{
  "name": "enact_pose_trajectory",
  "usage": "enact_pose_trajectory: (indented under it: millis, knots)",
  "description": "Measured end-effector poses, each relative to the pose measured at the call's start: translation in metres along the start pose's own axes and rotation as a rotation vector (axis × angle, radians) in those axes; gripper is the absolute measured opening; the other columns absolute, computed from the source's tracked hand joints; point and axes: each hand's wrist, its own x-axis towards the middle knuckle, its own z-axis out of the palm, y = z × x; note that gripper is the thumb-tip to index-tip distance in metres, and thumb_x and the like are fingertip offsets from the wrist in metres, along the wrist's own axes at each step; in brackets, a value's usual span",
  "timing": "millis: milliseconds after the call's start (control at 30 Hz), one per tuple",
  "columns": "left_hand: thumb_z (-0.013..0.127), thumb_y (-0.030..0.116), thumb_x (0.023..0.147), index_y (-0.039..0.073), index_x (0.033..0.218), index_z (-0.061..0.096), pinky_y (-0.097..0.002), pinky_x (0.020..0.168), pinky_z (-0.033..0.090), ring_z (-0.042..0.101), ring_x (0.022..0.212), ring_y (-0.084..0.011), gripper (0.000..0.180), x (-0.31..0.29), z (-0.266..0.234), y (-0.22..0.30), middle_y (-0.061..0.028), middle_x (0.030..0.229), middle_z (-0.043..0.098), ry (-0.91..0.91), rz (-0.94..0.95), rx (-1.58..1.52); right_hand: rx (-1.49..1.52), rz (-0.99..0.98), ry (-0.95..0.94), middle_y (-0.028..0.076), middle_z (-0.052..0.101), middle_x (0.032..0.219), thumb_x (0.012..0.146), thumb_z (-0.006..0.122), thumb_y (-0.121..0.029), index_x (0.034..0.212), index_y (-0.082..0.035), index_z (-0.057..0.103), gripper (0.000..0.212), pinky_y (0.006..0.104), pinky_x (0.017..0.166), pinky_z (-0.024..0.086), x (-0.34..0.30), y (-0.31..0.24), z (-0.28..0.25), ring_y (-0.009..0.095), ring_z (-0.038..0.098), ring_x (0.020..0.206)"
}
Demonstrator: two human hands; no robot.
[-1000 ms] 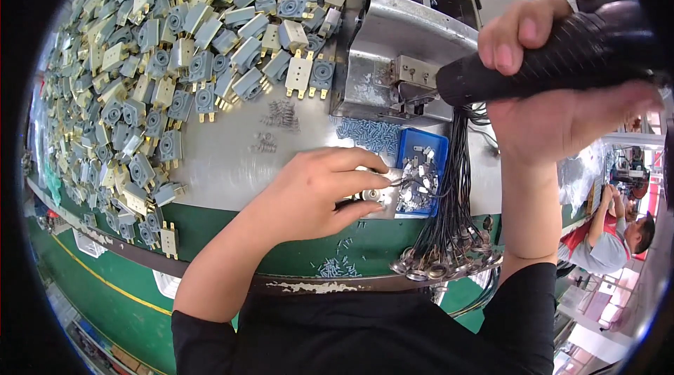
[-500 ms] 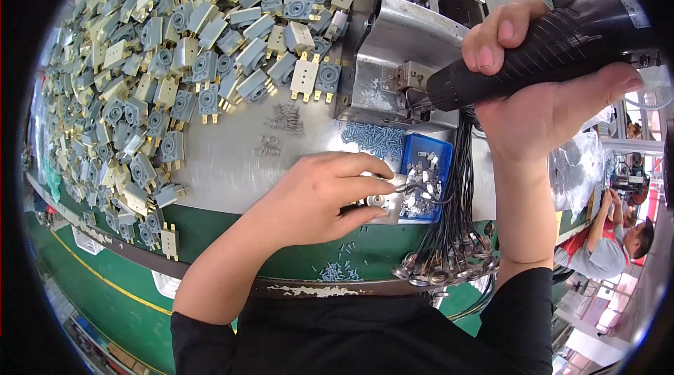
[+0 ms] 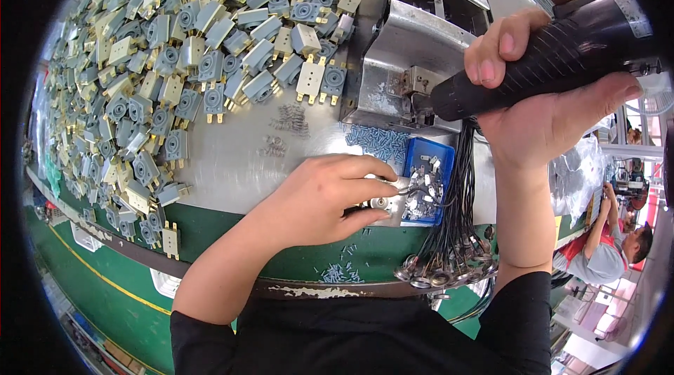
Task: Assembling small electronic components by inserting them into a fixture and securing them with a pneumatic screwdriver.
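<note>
My right hand point(image 3: 540, 108) is wrapped round a black electric screwdriver point(image 3: 519, 66). Its nose points left, at the small metal block point(image 3: 420, 81) on the front of a metal screw feeder point(image 3: 393, 38). Below and to the left, my left hand point(image 3: 330, 196) has thumb and fingers curled round a small part with a round metal top point(image 3: 380, 203), low over the bench. The fingers and palm hide much of that part. A black wire runs from beside it toward a blue tray point(image 3: 444, 157) of small metal terminals.
Grey-and-cream switch-like blocks point(image 3: 210, 66) with brass tabs are heaped at left. Springs point(image 3: 289, 121) and screws point(image 3: 379, 140) lie on the metal bench; more screws point(image 3: 340, 273) lie near its edge. Black cables point(image 3: 456, 199) with round metal ends hang right. Another person point(image 3: 604, 249) sits far right.
The screwdriver's nose has shifted slightly relative to the feeder's metal block. The whole scene sits a little to the right and lower in view. My left hand keeps its curled grip.
</note>
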Motion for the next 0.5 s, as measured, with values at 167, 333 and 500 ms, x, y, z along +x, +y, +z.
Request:
enact_pose_trajectory:
  millis: [167,333,500]
  knots:
    - [0.086,0.010,0.078,0.007,0.112,0.076,-0.0412,0.088,0.060,0.074,0.103,-0.0313,0.035,0.003,-0.001,0.000,-0.0099,0.119,0.074,0.001,0.013,-0.005,-0.528,0.087,0.047,0.007,0.053,0.084,0.079,0.039,-0.101,0.148,-0.006,0.043,0.118,0.0356,0.061,0.046,0.000,-0.017,0.020,0.019,0.054,0.063]
    - [0.086,0.010,0.078,0.007,0.112,0.076,-0.0413,0.087,0.060,0.074,0.103,-0.0312,0.035,0.001,-0.001,0.001,-0.0099,0.119,0.075,0.015,0.016,0.001,-0.119,0.026,0.000,0.008,0.055,0.085,0.080,0.039,-0.101,0.147,-0.008,0.044,0.115,0.0361,0.061,0.046,-0.008,-0.007,-0.001,0.020,0.055,0.063]
    - [0.086,0.010,0.079,0.007,0.112,0.076,-0.0411,0.087,0.060,0.074,0.103,-0.0310,0.035,0.000,0.002,0.001,-0.0098,0.119,0.075,0.011,0.018,0.005,0.036,0.016,0.010,0.007,0.055,0.084,0.079,0.041,-0.101,0.146,-0.009,0.045,0.114,0.0357,0.060,0.046,-0.009,-0.004,0.005,0.019,0.054,0.062]
